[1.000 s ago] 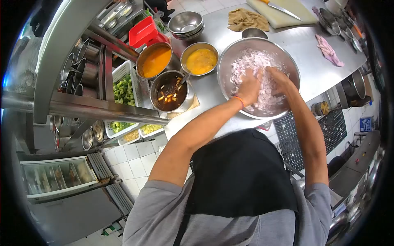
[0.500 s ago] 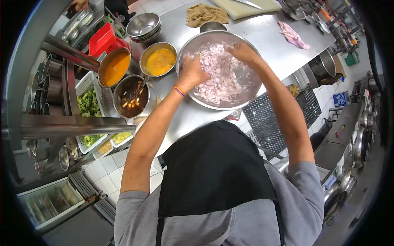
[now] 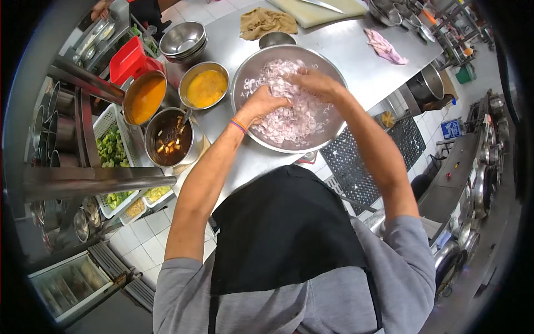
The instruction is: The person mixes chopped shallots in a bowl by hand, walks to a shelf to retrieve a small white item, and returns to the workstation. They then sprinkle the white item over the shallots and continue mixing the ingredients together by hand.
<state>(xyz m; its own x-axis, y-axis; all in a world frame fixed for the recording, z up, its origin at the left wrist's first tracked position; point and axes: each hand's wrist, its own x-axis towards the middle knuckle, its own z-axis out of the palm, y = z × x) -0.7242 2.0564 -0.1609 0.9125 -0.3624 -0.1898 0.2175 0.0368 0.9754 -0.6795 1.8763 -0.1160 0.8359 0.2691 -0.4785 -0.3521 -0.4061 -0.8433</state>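
Observation:
A wide steel mixing bowl (image 3: pixel 240 75) stands on the steel table, holding a heap of thinly sliced pinkish shallots (image 3: pixel 295 125). My left hand (image 3: pixel 265 104) is in the bowl's left side, its thumb pointing right and its fingers curled down into the slices. Opposite it, my right hand (image 3: pixel 316 83) reaches in from the right, over and among the shallots. Motion blurs its fingers, and slices partly cover them. Left of the bowl sit a smaller bowl of yellow liquid (image 3: pixel 207 88), a pot of orange liquid (image 3: pixel 148 99) and a pot of dark sauce (image 3: pixel 173 139) with pale chunks.
Stacked steel bowls (image 3: pixel 182 40) and a red plastic container (image 3: pixel 132 60) stand at back left. A brown cloth (image 3: pixel 269 23), a cutting board (image 3: pixel 311 12) with a knife (image 3: pixel 324 5) and a pink cloth (image 3: pixel 385 47) lie beyond the bowl. A metal rail (image 3: pixel 100 181) crosses the left side.
The view has shifted slightly, moving the table's contents left in the picture. My hands have come closer together over the shallots, the right one moving inward and lower.

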